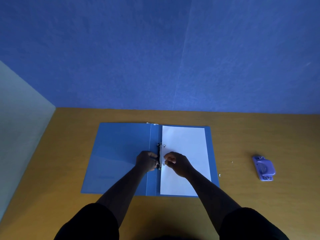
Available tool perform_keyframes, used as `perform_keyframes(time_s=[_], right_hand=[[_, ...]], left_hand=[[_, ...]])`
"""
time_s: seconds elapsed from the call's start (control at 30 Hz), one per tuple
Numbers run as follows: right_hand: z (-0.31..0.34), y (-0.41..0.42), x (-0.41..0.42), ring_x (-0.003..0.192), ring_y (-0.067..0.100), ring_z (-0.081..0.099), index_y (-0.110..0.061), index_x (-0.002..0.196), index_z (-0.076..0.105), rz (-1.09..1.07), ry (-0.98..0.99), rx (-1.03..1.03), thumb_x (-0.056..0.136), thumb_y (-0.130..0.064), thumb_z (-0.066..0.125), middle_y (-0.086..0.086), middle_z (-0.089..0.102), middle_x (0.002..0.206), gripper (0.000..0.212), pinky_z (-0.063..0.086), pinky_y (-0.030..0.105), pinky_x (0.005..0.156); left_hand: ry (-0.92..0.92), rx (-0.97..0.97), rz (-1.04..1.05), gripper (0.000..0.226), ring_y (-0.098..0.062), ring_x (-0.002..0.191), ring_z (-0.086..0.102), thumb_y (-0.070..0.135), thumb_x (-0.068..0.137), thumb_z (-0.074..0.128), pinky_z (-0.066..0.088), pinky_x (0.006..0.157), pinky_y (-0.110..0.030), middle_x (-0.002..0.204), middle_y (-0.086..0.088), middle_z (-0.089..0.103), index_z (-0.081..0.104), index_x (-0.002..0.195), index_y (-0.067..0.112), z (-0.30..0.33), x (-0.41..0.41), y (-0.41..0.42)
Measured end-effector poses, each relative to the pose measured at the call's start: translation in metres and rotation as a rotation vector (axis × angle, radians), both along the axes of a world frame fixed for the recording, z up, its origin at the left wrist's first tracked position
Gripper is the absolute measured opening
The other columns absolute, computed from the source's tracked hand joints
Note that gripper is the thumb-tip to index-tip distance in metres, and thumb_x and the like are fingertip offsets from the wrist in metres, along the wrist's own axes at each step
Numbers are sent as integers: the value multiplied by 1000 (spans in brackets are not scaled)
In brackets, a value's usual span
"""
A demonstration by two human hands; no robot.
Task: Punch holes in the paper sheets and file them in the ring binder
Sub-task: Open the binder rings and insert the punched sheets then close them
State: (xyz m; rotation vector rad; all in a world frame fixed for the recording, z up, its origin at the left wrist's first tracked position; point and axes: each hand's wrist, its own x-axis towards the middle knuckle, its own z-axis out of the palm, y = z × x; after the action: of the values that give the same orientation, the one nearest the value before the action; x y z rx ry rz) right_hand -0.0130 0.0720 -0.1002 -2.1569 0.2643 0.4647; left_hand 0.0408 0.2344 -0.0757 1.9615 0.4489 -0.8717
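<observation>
A blue ring binder lies open and flat on the wooden table. White paper rests on its right half, its left edge at the metal ring mechanism. My left hand grips the black mechanism from the left. My right hand is on the paper beside the lower ring, fingers pinched at it. The upper ring shows through the paper's hole. A purple hole punch sits far to the right, apart from both hands.
The yellow-brown table meets a blue wall at the back and a pale wall at the left. A few tiny paper dots lie between the binder and the punch.
</observation>
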Motion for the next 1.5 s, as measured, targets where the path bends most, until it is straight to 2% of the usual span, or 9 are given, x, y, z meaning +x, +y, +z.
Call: perform_keyframes(time_s=[0.13, 0.37, 0.53, 0.7, 0.87, 1.07, 1.23, 1.33, 1.5], right_hand=[[-6, 5, 1, 99, 17, 66, -16, 107, 67, 5, -38, -50, 88, -19, 66, 1, 70, 105, 19, 54, 30, 85], [-12, 10, -2, 107, 19, 56, -25, 112, 61, 49, -73, -222, 94, -28, 56, -2, 64, 113, 19, 47, 37, 91], [-12, 14, -4, 116, 22, 47, -27, 120, 55, 81, -47, -299, 97, -36, 50, -2, 56, 124, 26, 35, 37, 93], [-10, 14, -3, 119, 23, 46, -27, 121, 54, 85, -22, -299, 97, -36, 50, -1, 54, 128, 26, 35, 37, 94], [-7, 12, -2, 117, 21, 48, -28, 119, 56, 80, -7, -256, 96, -38, 51, -2, 57, 123, 25, 34, 36, 91], [-1, 10, -1, 115, 21, 49, -26, 118, 56, 99, 21, -220, 96, -38, 52, -1, 58, 121, 26, 35, 38, 93], [2, 10, 2, 115, 22, 51, -26, 114, 57, 95, 51, -200, 94, -39, 55, -1, 60, 120, 24, 39, 41, 96], [4, 11, 3, 113, 21, 55, -26, 109, 60, 74, 66, -192, 92, -38, 57, -3, 64, 116, 20, 44, 43, 96], [14, 9, 10, 104, 22, 63, -18, 102, 67, 28, 72, -189, 94, -18, 50, -1, 70, 108, 19, 51, 37, 90]], left_hand=[[-80, 38, -21, 10, -30, 66, 70, -6, 80, 66, 62, 70, -43, 73, -18, 69, 69, 85, 3, -5, -1, -2], [-183, 117, -95, 8, -32, 67, 73, -4, 75, 69, 62, 64, -43, 73, -19, 70, 67, 77, 4, -5, -3, -4], [-285, 224, -225, 16, -22, 72, 64, 9, 71, 79, 49, 65, -25, 83, -11, 71, 67, 80, 5, -4, -7, -8], [-213, 212, -179, 19, -25, 66, 72, 12, 68, 84, 61, 68, -33, 75, -11, 73, 68, 75, 6, -6, -5, -6], [-68, 143, -100, 24, -12, 55, 62, 3, 84, 66, 55, 48, -18, 59, 4, 63, 58, 68, 19, 3, 3, -3], [-47, 178, -150, 25, -9, 58, 59, 7, 90, 57, 51, 47, -19, 70, 5, 57, 67, 112, 2, 6, 8, -1], [-198, 253, -294, 30, -24, 79, 70, 31, 78, 75, 59, 73, -33, 80, -7, 70, 74, 92, 3, 11, 2, -6], [-312, 289, -402, 28, -21, 68, 71, 30, 65, 86, 61, 71, -35, 71, -7, 73, 74, 75, 6, 9, -3, -12], [-378, 299, -491, 27, -20, 73, 72, 24, 63, 87, 60, 73, -34, 79, -7, 75, 75, 81, 8, 14, -8, -23]])
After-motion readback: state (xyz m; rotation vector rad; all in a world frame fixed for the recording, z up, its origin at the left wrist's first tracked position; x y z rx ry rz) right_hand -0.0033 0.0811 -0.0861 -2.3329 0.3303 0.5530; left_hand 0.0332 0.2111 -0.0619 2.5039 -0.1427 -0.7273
